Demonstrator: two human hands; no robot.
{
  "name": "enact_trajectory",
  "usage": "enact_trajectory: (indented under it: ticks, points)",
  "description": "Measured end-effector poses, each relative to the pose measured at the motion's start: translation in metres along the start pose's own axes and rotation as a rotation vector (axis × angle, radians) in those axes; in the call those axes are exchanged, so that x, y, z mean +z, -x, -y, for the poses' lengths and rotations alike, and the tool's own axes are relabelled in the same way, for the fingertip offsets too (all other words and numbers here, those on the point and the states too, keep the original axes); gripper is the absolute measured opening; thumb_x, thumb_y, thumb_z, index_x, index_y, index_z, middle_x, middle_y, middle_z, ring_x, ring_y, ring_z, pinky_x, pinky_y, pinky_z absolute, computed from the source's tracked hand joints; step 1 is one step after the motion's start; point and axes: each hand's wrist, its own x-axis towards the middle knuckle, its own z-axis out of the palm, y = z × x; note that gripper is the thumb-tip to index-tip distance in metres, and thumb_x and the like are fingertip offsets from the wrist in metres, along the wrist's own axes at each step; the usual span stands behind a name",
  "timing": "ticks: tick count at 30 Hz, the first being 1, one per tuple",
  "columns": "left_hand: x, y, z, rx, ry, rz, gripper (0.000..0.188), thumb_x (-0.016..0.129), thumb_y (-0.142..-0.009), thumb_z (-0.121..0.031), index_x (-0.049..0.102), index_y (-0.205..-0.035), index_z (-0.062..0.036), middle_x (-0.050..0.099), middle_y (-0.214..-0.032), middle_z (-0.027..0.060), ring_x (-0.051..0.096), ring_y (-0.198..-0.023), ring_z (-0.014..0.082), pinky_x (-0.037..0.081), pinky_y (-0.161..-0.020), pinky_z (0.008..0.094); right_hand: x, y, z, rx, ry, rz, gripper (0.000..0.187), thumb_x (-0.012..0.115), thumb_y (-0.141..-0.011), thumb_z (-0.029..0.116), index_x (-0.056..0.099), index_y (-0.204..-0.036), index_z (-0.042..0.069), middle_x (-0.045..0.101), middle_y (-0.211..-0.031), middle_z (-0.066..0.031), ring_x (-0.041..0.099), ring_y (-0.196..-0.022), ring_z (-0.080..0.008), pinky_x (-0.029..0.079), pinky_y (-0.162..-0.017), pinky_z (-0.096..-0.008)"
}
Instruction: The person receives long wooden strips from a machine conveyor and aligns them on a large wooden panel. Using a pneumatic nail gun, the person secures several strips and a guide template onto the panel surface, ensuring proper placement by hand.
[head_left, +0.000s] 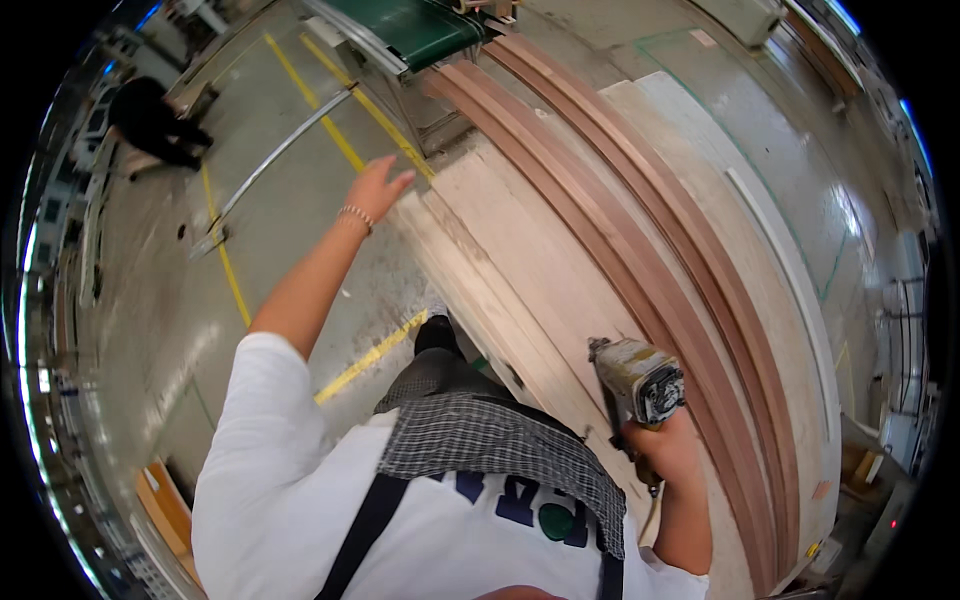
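Note:
My right hand [665, 447] is closed around the handle of a worn, paint-smeared nail gun [632, 374], with a thin hose hanging below the grip. The tool is over the pale board surface [540, 255] of the workbench, beside a long reddish-brown wood moulding [625, 240]. A second, similar moulding [690, 235] lies alongside it to the right. My left hand [378, 188] is stretched out above the bench's far left edge, fingers apart, holding nothing. A beaded bracelet is on that wrist.
A green conveyor belt [410, 28] stands at the far end of the mouldings. A long metal bar [285, 150] stands over the floor on the left, near yellow floor lines [318, 100]. Another person [152, 120] in dark clothes bends down at the far left.

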Motion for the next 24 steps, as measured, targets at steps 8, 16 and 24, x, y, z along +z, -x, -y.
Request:
enact_trajectory:
  ticks: [8, 16, 24]
  points:
    - [0.125, -0.294, 0.06, -0.56, 0.605, 0.124, 0.077, 0.072, -0.08, -0.055, 0.058, -0.126, 0.0048, 0.061, -0.127, 0.0198, 0.06, -0.116, 0.0303, 0.05, -0.095, 0.0401, 0.089, -0.154, 0.135, 0.413, -0.082, -0.219, 0.036, 0.071, -0.072, 0.005, 0.064, -0.107, 0.001, 0.068, -0.098, -0.0065, 0.062, -0.09, -0.0155, 0.049, -0.081, -0.0303]
    - [0.174, -0.367, 0.085, -0.726, 1.428, 0.391, 0.035, 0.074, -0.086, -0.029, 0.07, -0.101, 0.0028, 0.07, -0.096, 0.0082, 0.067, -0.083, 0.0188, 0.054, -0.076, 0.0298, 0.15, -0.299, 0.233, 0.261, 0.11, -0.247, 0.035, 0.071, -0.071, 0.006, 0.065, -0.105, 0.0, 0.069, -0.093, -0.0075, 0.065, -0.085, -0.0176, 0.051, -0.078, -0.0309]
    - [0.155, -0.295, 0.088, -0.721, 1.36, 0.562, 0.03, 0.075, -0.085, -0.03, 0.068, -0.097, -0.0034, 0.067, -0.087, 0.0022, 0.06, -0.077, 0.0106, 0.048, -0.069, 0.0251, 0.198, -0.436, 0.285, 0.342, 0.14, -0.164, 0.038, 0.069, -0.072, 0.004, 0.063, -0.109, 0.0, 0.067, -0.098, -0.0081, 0.062, -0.089, -0.0169, 0.05, -0.08, -0.0323]
